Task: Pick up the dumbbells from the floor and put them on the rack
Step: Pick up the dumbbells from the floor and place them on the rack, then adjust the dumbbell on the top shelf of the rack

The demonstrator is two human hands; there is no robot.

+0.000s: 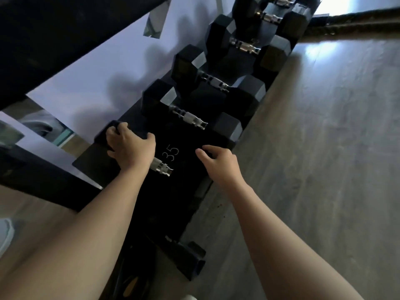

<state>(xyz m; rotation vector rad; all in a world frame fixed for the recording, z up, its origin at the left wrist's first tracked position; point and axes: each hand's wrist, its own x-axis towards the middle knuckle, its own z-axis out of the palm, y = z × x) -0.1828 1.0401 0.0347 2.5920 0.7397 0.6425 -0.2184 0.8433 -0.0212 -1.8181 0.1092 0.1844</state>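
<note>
A black hex dumbbell with a chrome handle [161, 167] lies in the nearest slot of the low black rack [173, 137], beside a white "35" mark. My left hand [129, 148] is wrapped over its left head, with the fingers curled round the far edge. My right hand [220, 163] is curled over its right head, which is mostly hidden beneath it. Three more hex dumbbells [188, 118] [214, 82] [244, 46] sit in a row on the rack beyond, and others continue toward the top edge.
A white wall [97, 83] runs along the rack's left side. A thick black beam [65, 40] crosses overhead at upper left. Grey wood-look floor [313, 148] spreads to the right. The rack's foot [190, 263] sticks out near my forearms. A thick dark rope [357, 20] lies at top right.
</note>
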